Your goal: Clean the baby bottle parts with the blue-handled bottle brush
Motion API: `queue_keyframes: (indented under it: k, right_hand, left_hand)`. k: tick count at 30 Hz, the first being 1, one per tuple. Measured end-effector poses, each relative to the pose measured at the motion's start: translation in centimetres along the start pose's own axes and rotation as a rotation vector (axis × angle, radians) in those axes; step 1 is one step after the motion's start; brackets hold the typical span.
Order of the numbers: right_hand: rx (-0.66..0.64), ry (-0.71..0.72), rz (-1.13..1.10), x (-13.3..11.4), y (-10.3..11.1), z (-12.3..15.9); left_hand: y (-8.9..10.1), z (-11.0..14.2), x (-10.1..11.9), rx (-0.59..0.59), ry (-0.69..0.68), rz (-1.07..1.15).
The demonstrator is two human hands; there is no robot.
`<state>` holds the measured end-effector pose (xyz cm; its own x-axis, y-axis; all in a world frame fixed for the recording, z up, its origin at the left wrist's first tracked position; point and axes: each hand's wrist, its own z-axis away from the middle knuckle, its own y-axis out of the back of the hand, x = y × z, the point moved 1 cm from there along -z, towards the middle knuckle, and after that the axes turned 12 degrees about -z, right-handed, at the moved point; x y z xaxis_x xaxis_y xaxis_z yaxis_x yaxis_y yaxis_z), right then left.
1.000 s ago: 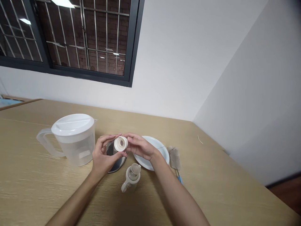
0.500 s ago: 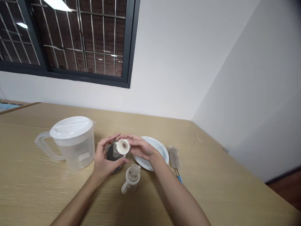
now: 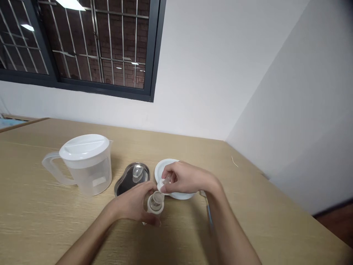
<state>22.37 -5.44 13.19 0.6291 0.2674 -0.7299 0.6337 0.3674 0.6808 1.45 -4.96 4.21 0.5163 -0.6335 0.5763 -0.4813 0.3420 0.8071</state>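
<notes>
My left hand (image 3: pixel 135 202) curls round the side of a clear baby bottle (image 3: pixel 156 203), which stands on the table with its uncapped mouth up and a white collar and handle. Pinched in my right hand (image 3: pixel 182 178) is a bottle nipple (image 3: pixel 164 184) with a white screw ring, just above and to the right of the bottle's mouth. Its underside is hidden. A steel kidney dish (image 3: pixel 121 184) lies beyond my left hand, with a clear bottle cap (image 3: pixel 138 172) in it. Under my right hand sits a white plate (image 3: pixel 162 164).
At the left stands a lidded clear plastic jug (image 3: pixel 89 169). My right forearm mostly covers a bottle brush; its blue handle (image 3: pixel 209 215) shows. A thin pale strip (image 3: pixel 234 161) lies farther right on the wooden table (image 3: pixel 261 217). Walls and a barred window (image 3: pixel 96 40) bound the back.
The clear cap has been left in the kidney dish. My left hand has moved from the dish to the bottle. My right hand has brought the nipple and ring down and right, towards the bottle.
</notes>
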Motion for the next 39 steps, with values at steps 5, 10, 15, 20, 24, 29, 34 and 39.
queue_keyframes:
  k: [5, 10, 15, 20, 24, 29, 34, 39]
  right_hand:
    - [-0.037, 0.037, 0.087, -0.3, -0.9, -0.4]
    - [-0.008, 0.082, 0.11, -0.1, -1.6, -0.9]
    - [-0.043, 0.069, 0.158, 0.1, -2.4, -1.5]
    - [-0.115, 0.117, 0.153, 0.2, -2.8, -1.8]
    - [-0.219, 0.123, 0.179, -0.3, -2.8, -1.9]
    - [-0.27, 0.131, 0.185, -1.3, -2.6, -1.6]
    - [-0.192, -0.008, 0.13, -1.1, -1.9, -1.1]
    - [-0.091, -0.039, 0.164, -0.7, -1.2, -0.9]
  left_hand:
    - [-0.5, -0.6, -0.3, 0.009, 0.041, 0.032]
    - [-0.4, -0.7, -0.7, 0.083, 0.1, -0.013]
    - [-0.4, -0.6, -1.0, 0.041, 0.101, 0.041]
    - [-0.1, -0.6, -1.1, -0.028, 0.128, 0.127]
    - [0.3, -0.9, -0.8, -0.112, 0.117, 0.175]
    - [0.5, -0.9, -0.7, -0.122, 0.086, 0.193]
    - [0.3, -0.9, -1.1, -0.104, 0.057, 0.144]
    - [0.1, -0.9, -1.4, -0.067, 0.034, 0.116]
